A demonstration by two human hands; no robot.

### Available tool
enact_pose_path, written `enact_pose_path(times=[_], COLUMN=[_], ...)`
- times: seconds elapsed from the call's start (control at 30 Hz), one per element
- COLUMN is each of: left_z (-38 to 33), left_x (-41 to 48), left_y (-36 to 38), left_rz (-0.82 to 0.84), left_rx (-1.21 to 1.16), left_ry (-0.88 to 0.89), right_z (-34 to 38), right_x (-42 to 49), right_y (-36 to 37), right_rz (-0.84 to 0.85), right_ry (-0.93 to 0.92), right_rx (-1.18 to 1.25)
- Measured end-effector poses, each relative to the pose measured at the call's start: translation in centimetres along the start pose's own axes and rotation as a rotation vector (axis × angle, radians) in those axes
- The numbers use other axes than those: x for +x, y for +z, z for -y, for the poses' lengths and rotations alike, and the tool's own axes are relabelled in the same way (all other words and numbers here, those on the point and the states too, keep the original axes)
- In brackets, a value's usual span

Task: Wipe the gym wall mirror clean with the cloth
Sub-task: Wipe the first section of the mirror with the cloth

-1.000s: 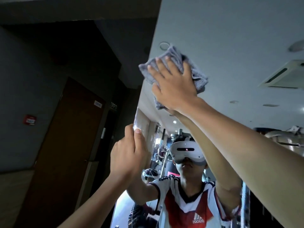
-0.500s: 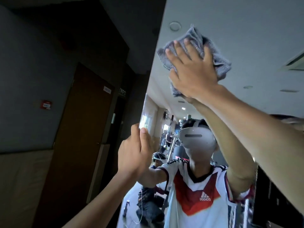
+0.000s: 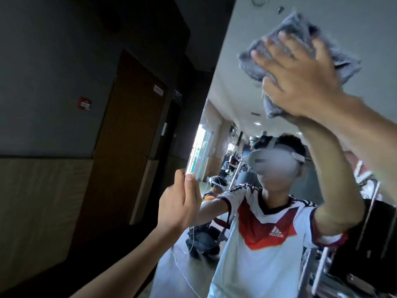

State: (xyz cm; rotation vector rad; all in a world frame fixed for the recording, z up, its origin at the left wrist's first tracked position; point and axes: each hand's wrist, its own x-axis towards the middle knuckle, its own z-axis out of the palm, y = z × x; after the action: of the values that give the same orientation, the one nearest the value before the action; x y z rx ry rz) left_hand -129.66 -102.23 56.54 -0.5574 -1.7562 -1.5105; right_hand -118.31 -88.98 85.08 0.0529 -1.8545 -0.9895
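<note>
The wall mirror [image 3: 231,87] fills the right half of the view, its left edge running diagonally down. A crumpled grey cloth [image 3: 252,64] lies against the glass high up on the right. My right hand [image 3: 300,82] presses it flat with fingers spread and straight; the palm hides the cloth's middle. Lower down, my left hand [image 3: 180,204] holds the mirror's left edge, thumb on the glass side and fingers behind it. My reflection in a white and red jersey shows in the glass.
Left of the mirror stands a dark grey wall with a brown door [image 3: 124,147] and a small red alarm box [image 3: 84,103]. Gym machines and a crouching person appear only as reflections in the glass.
My right hand has slid the cloth up and to the right across the glass. My left hand has stayed on the mirror's edge.
</note>
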Motion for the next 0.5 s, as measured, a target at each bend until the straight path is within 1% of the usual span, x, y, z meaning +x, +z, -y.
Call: enact_pose_path(times=[0.07,0.1,0.13,0.2,0.27,0.33,0.4,0.43,0.47,0.5], left_z=[0.0,-0.1,-0.3,-0.5,-0.6,-0.5,-0.3,-0.2,-0.3,-0.5], left_x=[0.0,0.0,-0.1,-0.2,-0.3,-0.2,-0.2,-0.2,-0.3,-0.4], left_y=[0.0,-0.1,-0.3,-0.5,-0.7,-0.8,-0.7,-0.6,-0.7,-0.9], left_rz=[0.002,0.004,0.004,0.000,0.002,-0.004,-0.005,-0.005,-0.007,-0.005], left_rx=[0.005,0.005,-0.002,-0.023,-0.020,-0.009,0.002,0.005,0.007,0.003], left_ry=[-0.017,-0.022,-0.026,-0.026,-0.017,-0.012,-0.002,0.002,0.001,-0.001], right_z=[2.5,4.3,6.2,9.6,11.2,10.8,8.6,7.3,5.9,4.7], right_x=[0.9,0.9,0.6,-0.7,-3.3,-6.5,-7.8,-7.5,-6.6,-5.4], right_y=[0.2,0.6,1.0,1.9,2.6,3.0,2.6,2.4,2.2,2.0], right_rz=[-0.033,-0.030,-0.036,-0.046,-0.008,0.054,0.060,0.047,0.027,0.019], right_ry=[0.142,0.152,0.112,-0.066,-0.274,-0.466,-0.646,-0.701,-0.703,-0.647], right_rx=[0.001,0.007,0.004,-0.050,-0.104,-0.089,-0.038,-0.024,-0.022,-0.032])
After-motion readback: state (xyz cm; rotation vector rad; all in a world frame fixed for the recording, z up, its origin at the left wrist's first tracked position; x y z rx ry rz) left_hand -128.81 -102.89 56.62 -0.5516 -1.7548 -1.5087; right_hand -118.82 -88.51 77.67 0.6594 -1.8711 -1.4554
